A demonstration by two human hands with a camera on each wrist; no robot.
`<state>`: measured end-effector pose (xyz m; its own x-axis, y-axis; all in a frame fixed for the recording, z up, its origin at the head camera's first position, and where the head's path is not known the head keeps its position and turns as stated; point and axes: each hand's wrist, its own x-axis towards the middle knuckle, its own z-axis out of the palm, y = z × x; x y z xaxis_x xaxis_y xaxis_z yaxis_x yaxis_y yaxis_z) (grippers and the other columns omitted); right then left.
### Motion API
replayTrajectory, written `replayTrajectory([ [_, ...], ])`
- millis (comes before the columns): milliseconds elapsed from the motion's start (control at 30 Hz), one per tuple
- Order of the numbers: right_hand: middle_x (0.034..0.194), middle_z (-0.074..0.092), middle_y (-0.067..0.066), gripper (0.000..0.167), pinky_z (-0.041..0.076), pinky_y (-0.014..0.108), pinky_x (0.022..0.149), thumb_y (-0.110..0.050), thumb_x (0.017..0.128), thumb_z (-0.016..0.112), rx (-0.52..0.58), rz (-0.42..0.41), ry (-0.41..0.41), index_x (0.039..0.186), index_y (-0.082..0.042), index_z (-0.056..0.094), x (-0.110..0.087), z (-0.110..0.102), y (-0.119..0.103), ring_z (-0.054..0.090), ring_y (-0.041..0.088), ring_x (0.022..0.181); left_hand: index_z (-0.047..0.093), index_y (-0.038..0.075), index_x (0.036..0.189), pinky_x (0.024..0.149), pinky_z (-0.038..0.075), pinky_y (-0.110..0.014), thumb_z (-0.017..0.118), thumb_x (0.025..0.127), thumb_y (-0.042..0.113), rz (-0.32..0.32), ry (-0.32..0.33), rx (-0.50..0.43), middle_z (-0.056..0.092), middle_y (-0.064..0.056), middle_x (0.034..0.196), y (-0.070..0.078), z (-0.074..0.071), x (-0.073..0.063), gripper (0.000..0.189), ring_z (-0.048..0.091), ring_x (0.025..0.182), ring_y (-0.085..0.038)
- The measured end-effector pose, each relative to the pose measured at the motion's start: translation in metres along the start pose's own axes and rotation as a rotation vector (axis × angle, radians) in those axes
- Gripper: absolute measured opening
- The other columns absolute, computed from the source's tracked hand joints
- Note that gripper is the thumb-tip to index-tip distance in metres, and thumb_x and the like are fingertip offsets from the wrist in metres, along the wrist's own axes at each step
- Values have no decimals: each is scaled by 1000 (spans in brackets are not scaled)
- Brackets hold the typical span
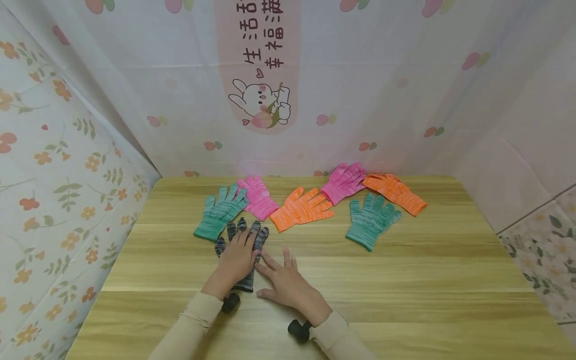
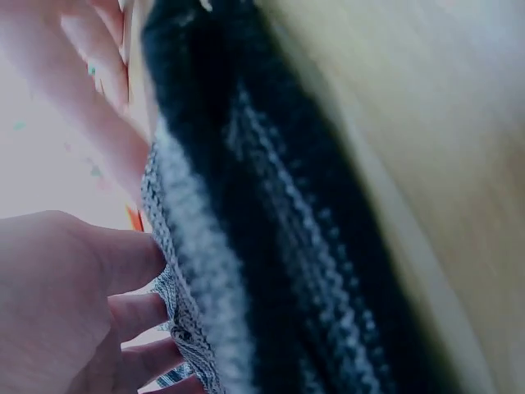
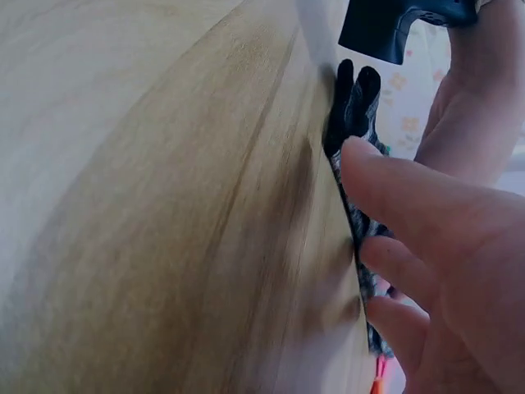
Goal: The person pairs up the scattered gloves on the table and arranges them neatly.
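A dark grey and black knitted glove lies on the table with its fingers pointing away from me. My left hand rests on top of it, fingers extended over the glove's palm and fingers. In the left wrist view, the glove's cuff stands large and slightly gaping beside the left hand. Just right of the glove, my right hand is spread, its fingertips near the glove's side edge. The right wrist view has the right hand beside the glove; contact is hard to tell.
Behind the hands lie a green glove, a pink glove and an orange glove. Farther right are another pink glove, an orange glove and a green glove. Patterned curtains border the wooden table.
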<state>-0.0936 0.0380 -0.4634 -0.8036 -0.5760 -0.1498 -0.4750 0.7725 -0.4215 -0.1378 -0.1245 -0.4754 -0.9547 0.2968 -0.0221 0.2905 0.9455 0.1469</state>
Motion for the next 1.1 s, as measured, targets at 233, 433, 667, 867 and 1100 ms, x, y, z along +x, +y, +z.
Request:
replayTrajectory([
  [233,154,25,3,62,23,69,102,-49,85,59,-72,-7,-66,140,-26,43,0,1,-2,11,62,130,42,-1,136,99,40,-55,54,94,24,4,13,-43,39,-24,140,-16,-3,-1,50,40,127,-43],
  [433,154,25,4,60,22,69,102,-51,87,55,-71,11,-67,141,-27,41,2,1,-5,10,62,130,44,-4,135,103,37,-52,59,91,16,78,84,-186,39,-24,141,-28,-8,-9,50,39,128,-42],
  [667,149,36,6,56,26,70,99,-46,92,49,-49,62,-8,142,-23,40,7,1,-13,17,61,129,55,-3,122,91,46,-51,67,83,12,-42,163,-171,51,-24,125,-39,-19,-49,43,48,116,-41],
  [867,136,49,11,52,30,66,99,-41,91,54,-60,102,85,139,-20,45,20,6,-24,33,55,127,52,-3,126,86,46,-54,63,87,18,-207,137,-263,52,-28,118,-49,-18,-71,45,48,110,-45],
  [1100,132,49,14,48,39,55,95,-41,87,61,-167,93,188,130,-21,54,31,14,-40,43,37,120,56,-3,121,89,41,-56,60,88,12,-292,193,-532,52,-29,115,-61,-12,-54,36,48,109,-44],
])
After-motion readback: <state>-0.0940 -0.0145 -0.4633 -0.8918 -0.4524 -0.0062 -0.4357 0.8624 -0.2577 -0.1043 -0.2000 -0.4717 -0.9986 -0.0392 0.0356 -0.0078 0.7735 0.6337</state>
